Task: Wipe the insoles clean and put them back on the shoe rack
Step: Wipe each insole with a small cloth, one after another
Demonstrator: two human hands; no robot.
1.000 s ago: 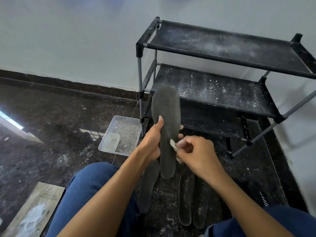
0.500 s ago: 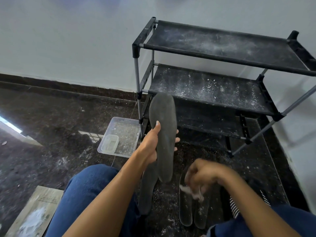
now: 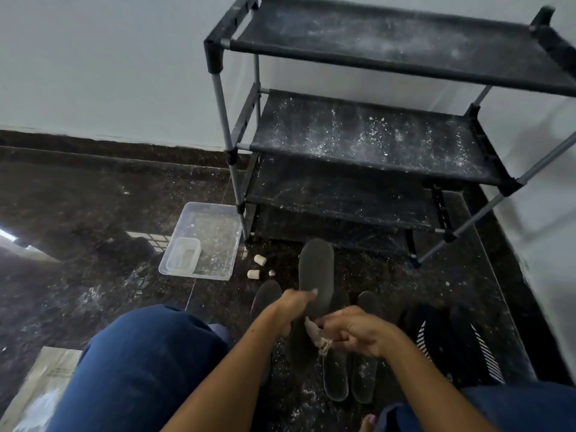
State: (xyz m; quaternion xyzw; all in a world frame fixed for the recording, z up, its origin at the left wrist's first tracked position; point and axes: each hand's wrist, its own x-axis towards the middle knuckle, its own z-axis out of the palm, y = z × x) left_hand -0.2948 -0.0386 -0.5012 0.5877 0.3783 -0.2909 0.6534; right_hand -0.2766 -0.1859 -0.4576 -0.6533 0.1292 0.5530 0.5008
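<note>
Right now, from the head camera, I see my left hand (image 3: 291,310) gripping a dark insole (image 3: 315,275) around its middle, holding it up with the toe end pointing toward the far shoe rack (image 3: 371,141). My right hand (image 3: 358,333) is curled around a small pale rag (image 3: 316,335), pinching it just beside the insole's near end. I judge the wiping step to be in hand, with this insole not yet finished. More insoles (image 3: 349,366) lie on the dark floor (image 3: 93,213) beneath my hands, one more (image 3: 265,302) to the left of them, and a pair of striped dark ones (image 3: 461,341) rests to the right. A clear plastic tray (image 3: 202,241) sits left of the rack's foot. Next I would draw the rag along the insole's face while the left hand steadies it, then reach to a dusty shelf of the rack.
</note>
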